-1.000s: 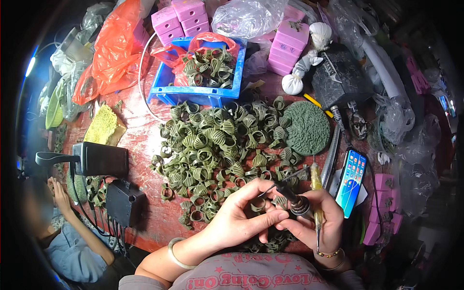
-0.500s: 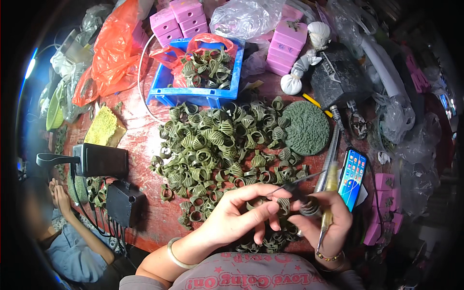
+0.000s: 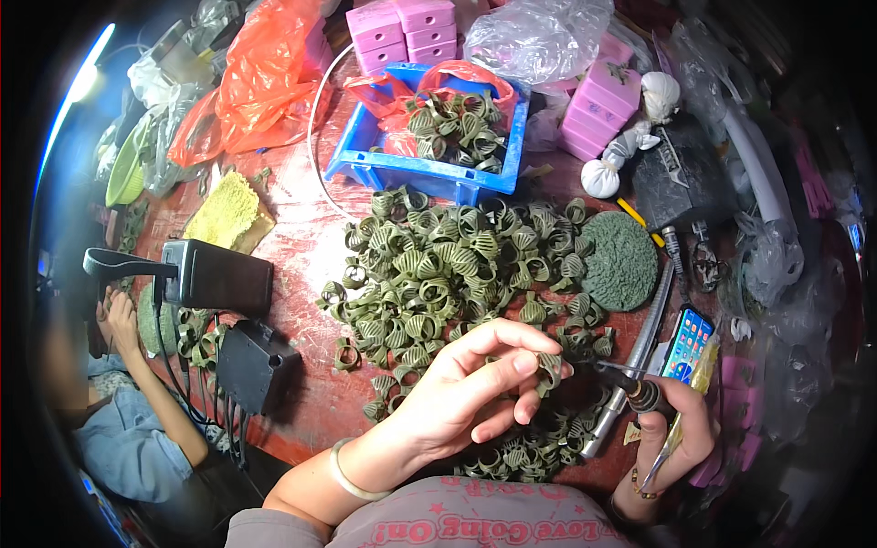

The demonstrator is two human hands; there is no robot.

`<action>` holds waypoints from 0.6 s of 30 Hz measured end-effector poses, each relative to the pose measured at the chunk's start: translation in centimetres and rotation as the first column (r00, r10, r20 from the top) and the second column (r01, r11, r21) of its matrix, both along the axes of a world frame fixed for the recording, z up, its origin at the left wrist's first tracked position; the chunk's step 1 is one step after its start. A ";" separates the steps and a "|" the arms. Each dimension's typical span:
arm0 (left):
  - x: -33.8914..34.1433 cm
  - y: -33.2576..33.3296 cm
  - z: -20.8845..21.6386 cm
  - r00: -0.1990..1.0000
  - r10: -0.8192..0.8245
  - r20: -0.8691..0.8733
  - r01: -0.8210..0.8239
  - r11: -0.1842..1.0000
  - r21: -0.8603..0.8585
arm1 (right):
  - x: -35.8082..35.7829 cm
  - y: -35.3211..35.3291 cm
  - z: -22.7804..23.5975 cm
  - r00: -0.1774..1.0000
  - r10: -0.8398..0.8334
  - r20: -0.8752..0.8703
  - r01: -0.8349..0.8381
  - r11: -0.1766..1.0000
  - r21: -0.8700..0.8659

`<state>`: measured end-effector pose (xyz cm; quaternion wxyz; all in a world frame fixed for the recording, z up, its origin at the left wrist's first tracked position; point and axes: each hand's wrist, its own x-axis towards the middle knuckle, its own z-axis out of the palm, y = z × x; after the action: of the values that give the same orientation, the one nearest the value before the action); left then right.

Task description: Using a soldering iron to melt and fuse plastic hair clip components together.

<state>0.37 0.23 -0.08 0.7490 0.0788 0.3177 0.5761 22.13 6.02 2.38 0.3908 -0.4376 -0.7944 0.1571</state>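
Ring, small, green and striped: being pinched between thumb and forefinger of the left hand, in the air above the near part of a loose pile of similar rings. Curling the other fingers of that grip free of the ring. Wearing a pale bangle on the left wrist. Gripping a dark-handled tool in the right hand, fingers wrapping it, and pointing its thin shaft toward the ring, without clearly showing whether touching. Also carrying a yellow-handled pick in the right grip, slanting it down toward a beaded bracelet. Working over a red surface, with a tapered metal rod and a phone lying near the right hand, and a round green pad sitting at the pile's right side. Facing a blue crate beyond the pile, containing more rings and a red bag.
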 end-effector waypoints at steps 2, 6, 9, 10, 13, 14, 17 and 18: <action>-0.1 -0.1 -0.1 1.000 0.013 0.015 -0.013 1.000 0.013 | -0.3 -0.2 0.4 1.000 0.023 0.018 -0.022 1.000 -0.020; 0.1 0.3 0.0 0.998 0.033 0.056 -0.034 0.999 0.022 | -0.2 0.0 0.1 0.999 0.032 0.022 -0.032 0.999 -0.015; -0.1 0.2 -0.1 0.997 0.033 0.076 -0.036 0.999 0.028 | -0.1 0.0 0.2 0.998 0.046 0.034 -0.045 0.999 -0.018; -0.1 0.1 -0.2 0.996 0.034 0.077 -0.036 0.999 0.028 | -0.1 0.0 0.2 0.998 0.052 0.039 -0.052 0.999 -0.013; -0.1 0.1 -0.5 0.995 0.051 0.089 -0.054 0.998 0.026 | -0.1 0.0 0.1 0.997 0.062 0.050 -0.061 0.998 -0.008; 0.0 0.1 -0.5 0.994 0.060 0.088 -0.063 0.998 0.027 | -0.1 0.1 0.1 0.996 0.065 0.056 -0.065 0.998 -0.006; 0.0 0.1 -0.6 0.995 0.068 0.080 -0.069 0.997 0.020 | 0.0 0.1 0.1 0.995 0.074 0.067 -0.072 0.997 -0.032; 0.0 0.1 -0.7 0.995 0.067 0.073 -0.068 0.998 0.013 | -0.1 0.2 0.2 0.995 0.073 0.068 -0.071 0.997 -0.032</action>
<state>0.36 0.33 -0.74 0.7395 0.0529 0.2880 0.6061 22.06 6.18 2.56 0.3507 -0.4195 -0.8203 0.1678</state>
